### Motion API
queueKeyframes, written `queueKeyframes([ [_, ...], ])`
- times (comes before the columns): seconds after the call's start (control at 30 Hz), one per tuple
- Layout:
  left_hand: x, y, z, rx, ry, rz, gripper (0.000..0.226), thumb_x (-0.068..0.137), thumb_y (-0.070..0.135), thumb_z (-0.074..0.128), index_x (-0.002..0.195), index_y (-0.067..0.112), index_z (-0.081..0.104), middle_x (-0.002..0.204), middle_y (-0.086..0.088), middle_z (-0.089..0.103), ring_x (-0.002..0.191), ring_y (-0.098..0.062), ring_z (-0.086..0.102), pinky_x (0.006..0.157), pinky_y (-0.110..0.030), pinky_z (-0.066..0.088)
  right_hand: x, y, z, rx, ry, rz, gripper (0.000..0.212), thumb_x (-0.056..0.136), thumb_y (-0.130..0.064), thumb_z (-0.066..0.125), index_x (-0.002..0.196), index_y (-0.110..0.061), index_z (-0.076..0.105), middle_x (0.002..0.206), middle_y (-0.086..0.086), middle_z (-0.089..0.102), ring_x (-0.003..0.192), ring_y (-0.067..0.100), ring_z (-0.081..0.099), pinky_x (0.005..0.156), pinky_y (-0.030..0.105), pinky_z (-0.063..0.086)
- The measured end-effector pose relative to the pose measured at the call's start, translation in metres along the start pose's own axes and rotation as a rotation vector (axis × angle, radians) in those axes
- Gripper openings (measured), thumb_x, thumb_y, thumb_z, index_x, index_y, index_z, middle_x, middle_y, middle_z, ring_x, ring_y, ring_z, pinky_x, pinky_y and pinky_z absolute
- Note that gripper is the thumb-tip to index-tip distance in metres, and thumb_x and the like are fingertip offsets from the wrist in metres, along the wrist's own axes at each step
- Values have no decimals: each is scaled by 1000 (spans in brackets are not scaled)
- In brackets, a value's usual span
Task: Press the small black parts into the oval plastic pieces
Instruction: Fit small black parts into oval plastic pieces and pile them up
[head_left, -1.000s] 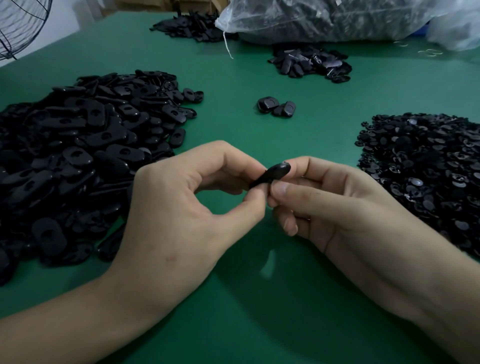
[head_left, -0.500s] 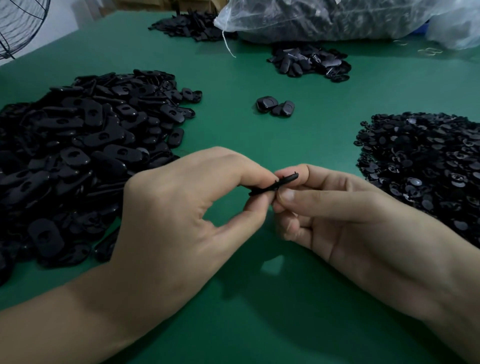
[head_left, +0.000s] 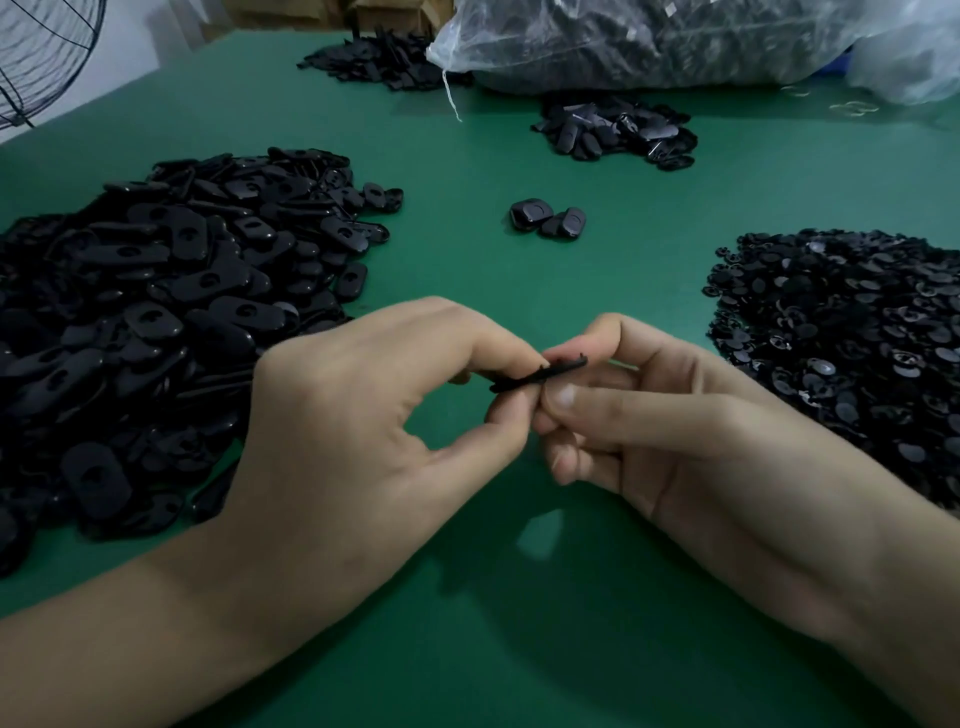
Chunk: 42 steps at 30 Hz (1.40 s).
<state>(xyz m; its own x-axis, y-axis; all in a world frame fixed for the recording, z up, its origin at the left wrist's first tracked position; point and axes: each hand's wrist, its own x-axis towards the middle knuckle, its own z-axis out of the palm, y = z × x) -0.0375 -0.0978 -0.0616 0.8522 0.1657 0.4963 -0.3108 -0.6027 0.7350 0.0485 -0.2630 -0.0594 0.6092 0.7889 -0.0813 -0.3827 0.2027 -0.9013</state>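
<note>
Between both hands, above the green table (head_left: 467, 623), is one black oval plastic piece (head_left: 540, 370), seen edge-on and nearly flat. My left hand (head_left: 374, 431) pinches its left end between thumb and forefinger. My right hand (head_left: 675, 431) pinches its right end, thumb in front, forefinger behind. Whether a small part sits in it is hidden by my fingers. A big heap of oval pieces (head_left: 156, 312) lies at the left. A heap of small black parts (head_left: 852, 343) lies at the right.
Two or three oval pieces (head_left: 548, 221) lie apart in the middle of the table. A smaller pile (head_left: 618, 130) sits further back, another pile (head_left: 384, 60) at the far edge beside a clear plastic bag (head_left: 649, 41) of parts. A wire fan guard (head_left: 41, 57) stands at the far left.
The oval piece has turned from showing its broad face to lying edge-on between my fingers. Both hands stay at the same spot, with my right forefinger lifted a little higher behind the piece.
</note>
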Motion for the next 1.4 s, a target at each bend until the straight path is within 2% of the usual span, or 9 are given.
queueKeyframes([
  [0.17, 2, 1, 0, -100, 53, -83, 14, 77, 20, 77, 82, 30, 68, 88, 9, 76, 83, -7, 72, 74, -8, 49, 0, -3, 6, -386, 124, -278, 14, 83, -13, 71, 86, -5, 60, 79, 12, 74, 64, 23, 69, 67, 32, 57],
  [0.33, 4, -1, -6, -108, 19, -125, 10, 80, 18, 78, 77, 25, 72, 81, 11, 78, 78, -13, 76, 75, -21, 58, 1, -2, 5, -576, 147, -349, 14, 85, -19, 69, 83, -7, 62, 77, 10, 75, 63, 25, 72, 68, 40, 60],
  [0.53, 6, -10, -4, -248, -75, -232, 7, 85, 18, 75, 91, 20, 74, 86, 3, 80, 83, -14, 78, 82, -28, 61, 4, -1, -1, -526, 164, -279, 16, 95, -13, 64, 87, 1, 64, 73, 11, 74, 59, 24, 70, 62, 34, 59],
  [0.67, 13, -9, -8, -174, -217, -169, 54, 83, 24, 80, 132, 36, 61, 94, 2, 77, 89, -17, 76, 89, -24, 56, 4, -2, -6, -429, 189, -198, 19, 98, -16, 59, 87, -2, 65, 70, 10, 70, 54, 21, 63, 58, 29, 54],
  [0.73, 19, -6, -12, -114, -305, -109, 63, 82, 25, 80, 140, 38, 57, 96, 6, 76, 91, -14, 75, 90, -20, 54, 4, -3, -8, -409, 187, -173, 21, 99, -19, 58, 88, -4, 67, 70, 8, 69, 54, 19, 59, 56, 26, 50],
  [0.93, 46, -7, -20, -37, -431, -110, 50, 77, 30, 87, 124, 33, 70, 95, 5, 78, 88, -14, 76, 86, -36, 59, 7, -4, -13, -446, 252, -164, 22, 102, -27, 56, 97, -10, 69, 71, 8, 70, 50, 18, 50, 51, 21, 41],
  [1.13, 111, -31, -11, 183, -350, -65, 48, 77, 33, 87, 122, 33, 70, 105, 10, 70, 91, 3, 65, 68, -7, 44, 8, -17, -22, -329, 505, -319, 19, 107, -21, 48, 115, -18, 64, 64, 3, 67, 46, 14, 46, 46, 19, 39],
  [1.2, 137, -45, 1, 292, -316, -77, 45, 82, 36, 84, 124, 36, 68, 111, 7, 63, 97, 0, 61, 79, -7, 41, 7, -21, -26, -330, 568, -378, 19, 106, -17, 48, 114, -17, 66, 61, 2, 65, 45, 13, 44, 45, 18, 37],
  [1.4, 189, -81, 33, 437, -343, -142, 42, 87, 42, 78, 127, 43, 65, 122, -3, 49, 123, -24, 48, 107, -33, 37, 7, -26, -32, -306, 610, -428, 19, 105, -14, 49, 113, -15, 67, 60, 2, 63, 43, 14, 38, 44, 19, 36],
])
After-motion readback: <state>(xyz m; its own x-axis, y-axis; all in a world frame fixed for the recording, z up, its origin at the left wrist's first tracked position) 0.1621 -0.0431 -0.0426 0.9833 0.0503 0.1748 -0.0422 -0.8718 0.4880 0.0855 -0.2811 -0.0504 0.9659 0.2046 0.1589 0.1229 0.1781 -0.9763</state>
